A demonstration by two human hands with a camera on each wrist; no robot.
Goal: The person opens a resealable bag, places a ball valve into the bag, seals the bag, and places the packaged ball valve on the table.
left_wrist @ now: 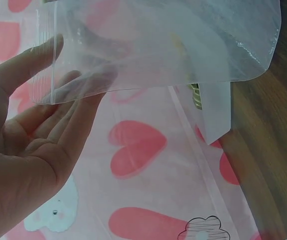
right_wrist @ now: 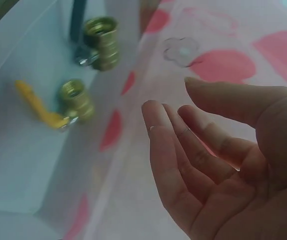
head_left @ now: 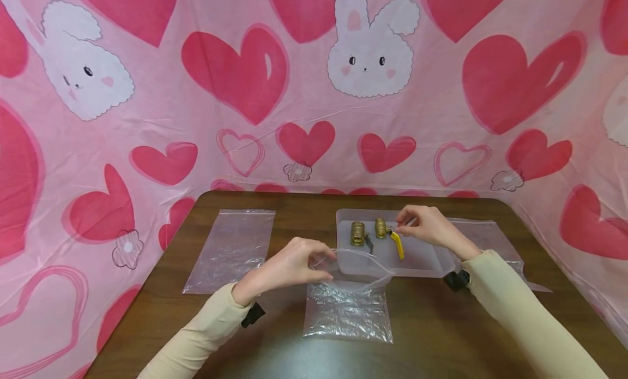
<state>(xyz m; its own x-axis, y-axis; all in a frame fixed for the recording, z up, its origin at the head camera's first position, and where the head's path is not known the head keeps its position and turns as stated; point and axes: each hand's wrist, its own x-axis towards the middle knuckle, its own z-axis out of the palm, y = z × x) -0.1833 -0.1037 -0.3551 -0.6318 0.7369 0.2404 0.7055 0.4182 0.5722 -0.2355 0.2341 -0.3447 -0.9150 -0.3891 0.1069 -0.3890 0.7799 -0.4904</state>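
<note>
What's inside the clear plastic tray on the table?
A larger brass valve with a dark lever and a smaller brass valve with a yellow lever. The clear bag veils the near left corner of the tray. What's beneath the valves is covered.

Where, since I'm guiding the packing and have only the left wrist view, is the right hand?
Observer: The right hand is near the yellow-handled valve.
Operator: Is it holding anything?
Observer: No, the right wrist view shows it empty.
Operator: How many valves are in the tray?
Observer: Two; the other is a larger valve with a dark grey handle.
</note>
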